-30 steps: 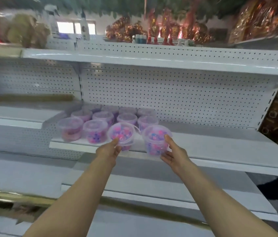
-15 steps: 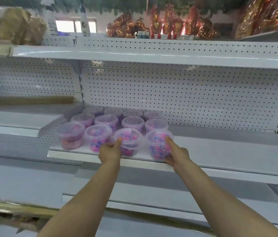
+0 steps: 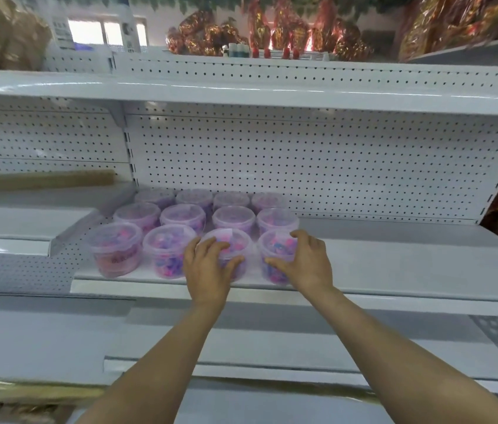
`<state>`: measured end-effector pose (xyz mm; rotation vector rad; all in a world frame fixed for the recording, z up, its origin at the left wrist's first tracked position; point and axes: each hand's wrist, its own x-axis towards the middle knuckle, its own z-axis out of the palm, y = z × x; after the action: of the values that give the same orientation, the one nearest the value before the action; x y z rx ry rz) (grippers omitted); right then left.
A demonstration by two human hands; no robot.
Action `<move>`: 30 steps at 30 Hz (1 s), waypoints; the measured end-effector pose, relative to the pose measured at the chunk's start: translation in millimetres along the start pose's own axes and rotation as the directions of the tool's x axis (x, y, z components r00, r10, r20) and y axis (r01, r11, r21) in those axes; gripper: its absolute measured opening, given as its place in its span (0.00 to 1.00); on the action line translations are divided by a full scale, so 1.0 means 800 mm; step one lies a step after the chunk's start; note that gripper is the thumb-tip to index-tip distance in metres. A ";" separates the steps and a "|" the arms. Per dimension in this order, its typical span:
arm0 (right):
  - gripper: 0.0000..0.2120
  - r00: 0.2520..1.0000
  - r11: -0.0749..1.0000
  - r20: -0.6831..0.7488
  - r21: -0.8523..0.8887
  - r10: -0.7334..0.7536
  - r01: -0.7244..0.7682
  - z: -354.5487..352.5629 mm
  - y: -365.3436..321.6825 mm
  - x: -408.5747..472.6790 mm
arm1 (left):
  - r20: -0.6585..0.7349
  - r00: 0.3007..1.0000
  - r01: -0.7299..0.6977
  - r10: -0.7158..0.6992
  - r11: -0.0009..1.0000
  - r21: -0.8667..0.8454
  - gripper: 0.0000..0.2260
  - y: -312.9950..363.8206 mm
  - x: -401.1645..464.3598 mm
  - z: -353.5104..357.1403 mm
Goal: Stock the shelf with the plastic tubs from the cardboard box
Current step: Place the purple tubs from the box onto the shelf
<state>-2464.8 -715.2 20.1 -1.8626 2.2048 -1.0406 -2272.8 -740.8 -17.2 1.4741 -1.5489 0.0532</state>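
Observation:
Several clear lidded plastic tubs with pink and purple contents stand in three rows on the left part of a white shelf (image 3: 394,264). My left hand (image 3: 208,270) grips the third tub (image 3: 235,243) of the front row, fingers over its lid and thumb on its side. The fourth front tub (image 3: 275,249), at the row's right end, is held by my right hand (image 3: 306,264), fingers curled over the lid. Both tubs rest on the shelf. The cardboard box is out of view.
Two more front tubs (image 3: 116,249) stand left of my hands. The shelf stretches bare to the right. A perforated back panel (image 3: 302,166) rises behind, under an upper shelf (image 3: 241,93). A brown cardboard roll (image 3: 39,180) lies on the left shelf. Gold-wrapped goods (image 3: 272,32) sit on top.
Both hands moved forward with the two tubs from the shelf's front edge and set them down in line with the front row. The camera came closer.

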 end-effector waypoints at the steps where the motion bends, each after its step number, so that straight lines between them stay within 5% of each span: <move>1: 0.39 1.000 1.000 -0.011 -0.015 0.002 -0.002 0.002 -0.002 -0.001 | 0.011 1.000 0.004 -0.004 1.000 0.011 0.17 -0.001 0.003 -0.001; 11: 0.39 1.000 0.989 -0.005 -0.151 0.002 -0.003 -0.011 -0.021 -0.015 | 0.148 0.989 0.011 -0.015 1.000 0.030 0.20 0.012 0.012 -0.019; 16: 0.37 0.997 0.951 -0.054 -0.307 -0.062 0.043 -0.063 -0.009 -0.029 | 0.198 0.974 -0.099 0.112 0.992 -0.077 0.23 0.059 0.020 -0.035; 22: 0.29 0.991 0.933 -0.131 -0.354 0.016 -0.062 -0.133 0.017 -0.068 | 0.287 0.940 -0.134 0.185 0.973 -0.189 0.22 0.137 -0.002 -0.035; 30: 0.32 0.958 0.927 -0.140 -0.252 0.249 -0.277 -0.216 0.086 -0.126 | 0.462 0.850 -0.115 0.254 0.945 -0.307 0.24 0.232 -0.083 -0.012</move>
<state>-2577.1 -546.1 80.2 -1.5637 2.6845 -0.8430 -2426.0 -635.5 48.4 1.1636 -2.0210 -0.4441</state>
